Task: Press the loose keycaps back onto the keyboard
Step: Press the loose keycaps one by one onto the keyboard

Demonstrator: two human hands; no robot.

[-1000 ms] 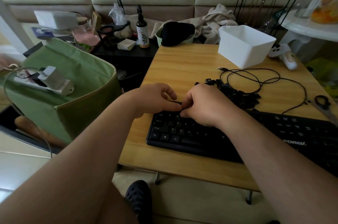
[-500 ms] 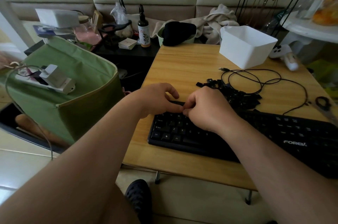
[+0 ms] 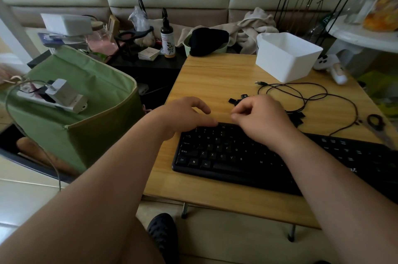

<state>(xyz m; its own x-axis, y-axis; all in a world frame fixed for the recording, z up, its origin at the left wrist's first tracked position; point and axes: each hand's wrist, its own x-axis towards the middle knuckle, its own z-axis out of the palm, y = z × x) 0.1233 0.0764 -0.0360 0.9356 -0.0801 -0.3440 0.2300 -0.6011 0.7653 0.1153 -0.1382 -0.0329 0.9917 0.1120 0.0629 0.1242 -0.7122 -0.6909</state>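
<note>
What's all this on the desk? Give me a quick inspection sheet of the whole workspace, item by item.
Surface: wooden table, low, on folding legs.
Job's things: black keyboard along the near edge; pile of loose keycaps behind it, partly hidden by the right hand.
Clutter: white plastic bin, scissors, white game controller.
Hands: left hand rests fingertips on the keyboard's top left corner; right hand hovers with fingers curled, whether it holds a keycap cannot be told.
Cables: black USB cable looped on the table.
Surroundings: green fabric bin, spray bottle, wire rack.
</note>
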